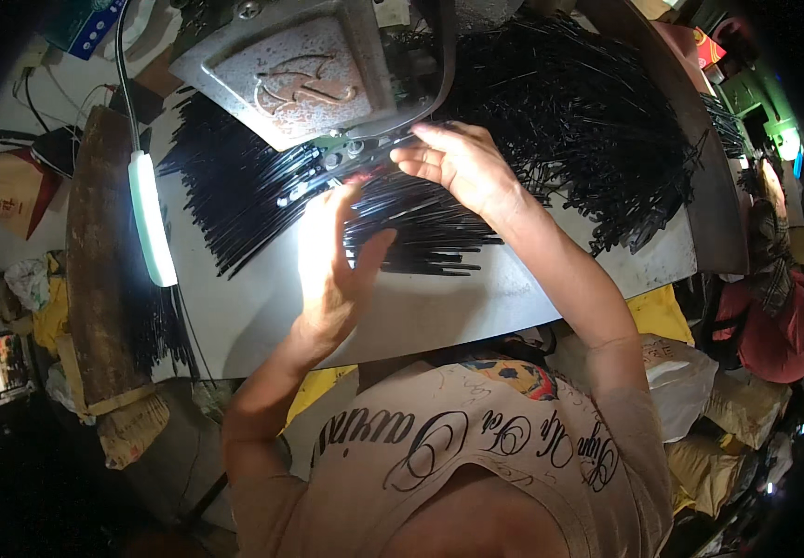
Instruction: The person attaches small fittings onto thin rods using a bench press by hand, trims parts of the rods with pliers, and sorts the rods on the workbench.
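Observation:
A grey metal machine head with a raised emblem hangs over the white worktop, its small working parts showing below it. Under and around these lie thin black rods, which look like umbrella ribs. My left hand reaches up to the front of the working parts, fingers stretched and thumb apart; strong glare washes out its fingertips. To the right of the working parts is my right hand, its fingers bent and close together. Whatever is between them is too small to make out. A reddish spot shows between the hands.
A lit tube lamp hangs at the left on a cable. A large heap of black rods covers the right back of the worktop. Curved boards edge both sides. Bags and a red cloth item lie beyond.

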Tool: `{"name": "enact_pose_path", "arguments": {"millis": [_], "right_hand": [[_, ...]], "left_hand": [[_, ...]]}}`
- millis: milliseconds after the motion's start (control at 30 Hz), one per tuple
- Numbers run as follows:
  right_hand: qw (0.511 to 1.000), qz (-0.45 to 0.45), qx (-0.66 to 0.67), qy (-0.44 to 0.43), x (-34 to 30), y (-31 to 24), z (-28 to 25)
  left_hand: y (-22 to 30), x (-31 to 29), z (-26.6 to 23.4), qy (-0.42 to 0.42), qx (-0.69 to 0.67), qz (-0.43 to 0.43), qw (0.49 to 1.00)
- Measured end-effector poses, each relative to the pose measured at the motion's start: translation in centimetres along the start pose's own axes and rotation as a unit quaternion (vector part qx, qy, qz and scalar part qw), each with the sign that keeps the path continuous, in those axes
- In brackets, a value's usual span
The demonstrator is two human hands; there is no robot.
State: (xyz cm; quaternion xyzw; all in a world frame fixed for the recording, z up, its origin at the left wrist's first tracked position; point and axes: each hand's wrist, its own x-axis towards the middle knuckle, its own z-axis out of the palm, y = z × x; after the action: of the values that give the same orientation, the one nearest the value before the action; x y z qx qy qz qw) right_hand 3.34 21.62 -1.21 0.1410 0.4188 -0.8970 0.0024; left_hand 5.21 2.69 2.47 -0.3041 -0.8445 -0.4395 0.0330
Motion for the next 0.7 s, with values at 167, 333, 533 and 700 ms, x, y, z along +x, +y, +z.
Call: {"name": "enact_pose_path", "arguments": {"millis": [167,333,533,700], "right_hand": [[0.998,-0.051,-0.022,-0.014,0.1,0.3,0.2],[0.998,-0.047,-0.028,0.01,0.1,-0.2,1.6],[0.998,-0.058,-0.025,0.018,0.1,-0.3,1.7],[0.997,-0.067,-0.025,0.006,-0.2,-0.3,2.2]], "left_hand": [[-2.8,2.1,0.8,-0.024,-0.472,-0.328,0.818],[-5.0,4.5,0.6,0.043,-0.586,-0.338,0.735],[-6.2,5.6,0.9,0.043,-0.589,-0.329,0.737],[-6.0,5.4,0.7,0.069,-0.592,-0.341,0.727]]}}
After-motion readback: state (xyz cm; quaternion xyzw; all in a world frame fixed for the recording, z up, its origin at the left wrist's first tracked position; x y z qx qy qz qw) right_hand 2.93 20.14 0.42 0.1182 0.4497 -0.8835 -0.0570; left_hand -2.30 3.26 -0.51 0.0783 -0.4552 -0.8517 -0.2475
